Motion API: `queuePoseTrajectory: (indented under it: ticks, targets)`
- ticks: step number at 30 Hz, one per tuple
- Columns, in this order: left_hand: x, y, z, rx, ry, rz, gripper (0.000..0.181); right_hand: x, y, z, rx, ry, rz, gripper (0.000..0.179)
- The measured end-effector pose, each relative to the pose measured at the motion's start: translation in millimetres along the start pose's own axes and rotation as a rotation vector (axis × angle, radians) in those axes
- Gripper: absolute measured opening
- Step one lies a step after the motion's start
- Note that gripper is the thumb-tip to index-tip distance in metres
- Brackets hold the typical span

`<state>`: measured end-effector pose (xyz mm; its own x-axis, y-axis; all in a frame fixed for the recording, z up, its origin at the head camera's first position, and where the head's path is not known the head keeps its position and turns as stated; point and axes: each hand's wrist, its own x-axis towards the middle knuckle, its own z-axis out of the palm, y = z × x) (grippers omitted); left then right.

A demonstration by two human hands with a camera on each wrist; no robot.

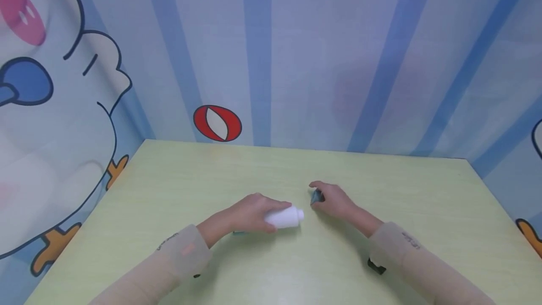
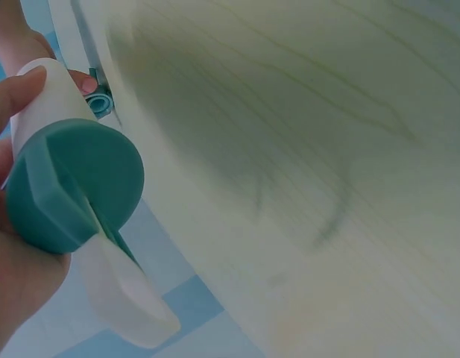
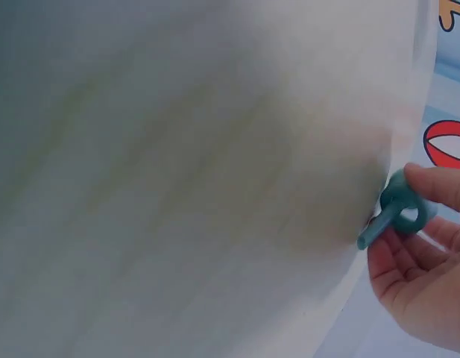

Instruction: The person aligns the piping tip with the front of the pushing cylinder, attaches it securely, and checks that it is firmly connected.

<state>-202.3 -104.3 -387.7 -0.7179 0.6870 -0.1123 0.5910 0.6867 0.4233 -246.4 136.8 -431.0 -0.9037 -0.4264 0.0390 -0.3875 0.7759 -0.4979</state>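
Observation:
My left hand [image 1: 254, 213] grips a white bottle-like cylinder [image 1: 282, 218], tilted sideways above the table, its narrow white neck pointing right. In the left wrist view, the cylinder's other end is a round teal part [image 2: 114, 171] with a raised ridge, and a flat white tab [image 2: 125, 298] sticks out from it. To the right, my right hand [image 1: 334, 200] pinches a small teal piece [image 1: 316, 196] between thumb and fingers. In the right wrist view, this teal piece [image 3: 399, 198] shows a thin tube and a ring-like loop. The two objects are apart.
Both hands work over a pale yellow-green table [image 1: 203, 168]. Behind it stands a blue striped backdrop [image 1: 305, 60] with a printed red and white ball [image 1: 218, 123]. A small black object [image 1: 376, 266] shows beneath the right sleeve.

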Motion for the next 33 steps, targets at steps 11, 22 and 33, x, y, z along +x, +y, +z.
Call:
queuePoseTrajectory:
  ticks: [11,22,33]
  targets:
    - [1.3,3.3,-2.2,0.013,0.026,-0.027,0.06,-23.1,-23.0,-8.1,0.133,-0.078,-0.18,0.049]
    - [3.7,7.2,-0.9,-0.007,0.012,0.027,0.06,-38.8,-39.0,-15.5,0.15,-0.078,-0.273,0.039]
    - [-0.1,11.3,-3.4,0.019,0.046,0.114,0.057,-43.5,-35.1,-19.9,0.223,-0.047,-0.305,0.026]
